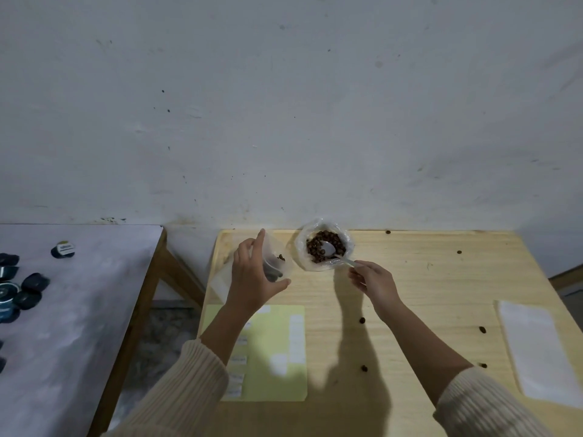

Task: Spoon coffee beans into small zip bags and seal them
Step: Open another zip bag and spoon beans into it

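A clear plastic bag of coffee beans (325,247) stands open at the far edge of the wooden table (426,279). A metal spoon (329,249) has its bowl down in the beans; my right hand (372,280) pinches its handle just in front of the bag. To the left, my left hand (252,272) grips a small clear zip bag (277,263) held upright with its mouth open, a few beans visible inside. Part of the zip bag is hidden behind my fingers.
Several loose beans (362,320) lie scattered on the table. A yellow-green sheet with white labels (277,351) lies near the front left, a white sheet (536,348) at the right edge. A second table (79,294) on the left carries dark capsules (31,283).
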{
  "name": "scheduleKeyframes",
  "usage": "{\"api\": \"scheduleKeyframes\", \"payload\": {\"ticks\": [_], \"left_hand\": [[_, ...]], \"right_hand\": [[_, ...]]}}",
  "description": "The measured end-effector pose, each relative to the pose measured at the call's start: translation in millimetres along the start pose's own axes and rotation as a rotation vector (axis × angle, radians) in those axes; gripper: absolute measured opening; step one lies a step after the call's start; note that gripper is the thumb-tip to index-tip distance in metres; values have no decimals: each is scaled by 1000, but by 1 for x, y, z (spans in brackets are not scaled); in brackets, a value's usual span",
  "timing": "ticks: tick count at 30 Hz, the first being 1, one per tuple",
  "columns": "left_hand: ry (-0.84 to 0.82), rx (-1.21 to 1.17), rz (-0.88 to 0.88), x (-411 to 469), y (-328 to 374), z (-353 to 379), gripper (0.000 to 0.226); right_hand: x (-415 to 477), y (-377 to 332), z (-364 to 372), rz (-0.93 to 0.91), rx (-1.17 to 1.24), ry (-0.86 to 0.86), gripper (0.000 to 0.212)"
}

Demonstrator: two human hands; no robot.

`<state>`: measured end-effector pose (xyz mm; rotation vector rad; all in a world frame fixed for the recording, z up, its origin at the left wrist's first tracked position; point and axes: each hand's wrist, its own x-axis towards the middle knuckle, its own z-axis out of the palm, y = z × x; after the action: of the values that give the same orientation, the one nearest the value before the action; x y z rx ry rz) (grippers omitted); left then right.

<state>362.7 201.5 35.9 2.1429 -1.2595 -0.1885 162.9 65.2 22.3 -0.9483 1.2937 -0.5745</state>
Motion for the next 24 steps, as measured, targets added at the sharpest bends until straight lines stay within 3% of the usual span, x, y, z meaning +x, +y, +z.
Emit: {"api": "scheduleKeyframes", "payload": {"ticks": [10,14,18,21,24], "left_hand": [[-136,-118,-41,14,35,9,109],[-158,-161,16,17,51,14,107],[-179,-206,53,19,61,16,105],[-173,-218,81,20,64,14,106],[-162,-239,98,20,65,12,106]], "right_hand": [[-25,-36,-29,-355,-326,166,15],[-46,-53,-11,-515,-422,-49,17],[-58,-56,11,-569,-683,-269,17],[-63,-60,22,-627,-773,-329,19],[-61,-61,29,-631,-745,-262,18]]}}
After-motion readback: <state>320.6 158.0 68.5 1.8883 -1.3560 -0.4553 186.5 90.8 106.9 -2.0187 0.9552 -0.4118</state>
